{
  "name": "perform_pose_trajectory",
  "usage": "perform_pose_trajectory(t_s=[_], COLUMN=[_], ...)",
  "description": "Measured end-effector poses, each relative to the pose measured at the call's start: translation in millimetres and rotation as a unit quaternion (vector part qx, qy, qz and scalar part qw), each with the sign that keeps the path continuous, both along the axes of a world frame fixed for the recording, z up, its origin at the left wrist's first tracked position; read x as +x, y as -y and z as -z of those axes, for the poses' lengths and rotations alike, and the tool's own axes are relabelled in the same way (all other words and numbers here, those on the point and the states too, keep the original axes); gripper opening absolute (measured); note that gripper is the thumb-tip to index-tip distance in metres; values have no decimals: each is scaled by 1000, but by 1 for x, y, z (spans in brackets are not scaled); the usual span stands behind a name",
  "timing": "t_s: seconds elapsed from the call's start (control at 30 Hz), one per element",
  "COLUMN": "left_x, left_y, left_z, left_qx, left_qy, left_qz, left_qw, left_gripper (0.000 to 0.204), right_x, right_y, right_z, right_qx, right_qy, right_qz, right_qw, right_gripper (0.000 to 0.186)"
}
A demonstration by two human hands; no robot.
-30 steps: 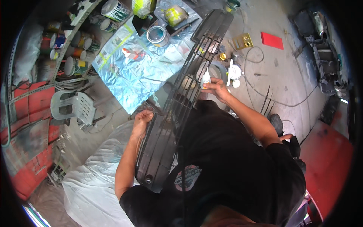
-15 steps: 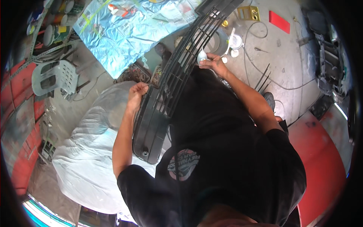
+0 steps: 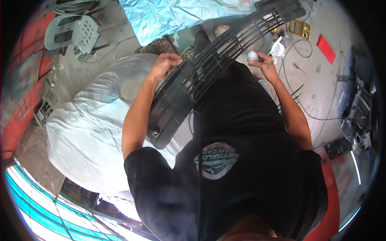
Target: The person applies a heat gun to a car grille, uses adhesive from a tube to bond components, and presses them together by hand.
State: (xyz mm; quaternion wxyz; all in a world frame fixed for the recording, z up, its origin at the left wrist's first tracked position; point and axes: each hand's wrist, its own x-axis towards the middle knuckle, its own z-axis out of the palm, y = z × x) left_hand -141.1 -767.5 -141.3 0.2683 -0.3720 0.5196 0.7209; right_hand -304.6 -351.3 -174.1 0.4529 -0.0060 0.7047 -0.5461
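Note:
A long black plastic car grille (image 3: 171, 106) lies slantwise across my lap, its slatted part running up to the far right. My left hand (image 3: 165, 66) pinches the grille's left edge between thumb and fingers. In my right hand (image 3: 265, 65) is a small white squeeze bottle (image 3: 252, 56), its narrow tip pointing up. The bottle is held just right of the slats, apart from them. What my left fingertips cover on the edge is hidden.
Blue plastic sheeting (image 3: 173, 18) spreads beyond the grille. A pale plastic chair (image 3: 72, 32) stands at the far left, and a white-covered bulky thing (image 3: 88, 136) at my left. On the floor at right are a red block (image 3: 325, 49), a yellow box (image 3: 300, 29) and a cable (image 3: 317, 118).
My right hand has drawn the squeeze bottle rightward, away from the slats, and its tip is raised. My left hand stays at the grille's edge. The whole view has shifted.

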Motion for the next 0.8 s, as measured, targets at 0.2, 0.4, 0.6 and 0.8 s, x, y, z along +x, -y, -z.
perform_pose_trajectory(t_s=[0.2,0.4,0.6,0.8], left_x=[5,1,0,-5], left_y=[7,6,5,8], left_z=[13,6,6,5], left_qx=[-3,-8,16,14], left_qy=[21,25,26,39], left_qz=[7,11,2,23], left_qw=[1000,1000,1000,999], left_gripper=[6,11,11,10], right_x=[-19,-25,-28,-39], right_y=[40,102,139,166], right_z=[-52,-80,-58,-38], right_qx=[-133,-99,-137,-170], right_qy=[69,-15,-169,-304], right_qz=[-5,-96,-214,-325], right_qw=[989,990,952,879], right_gripper=[45,52,55,56])
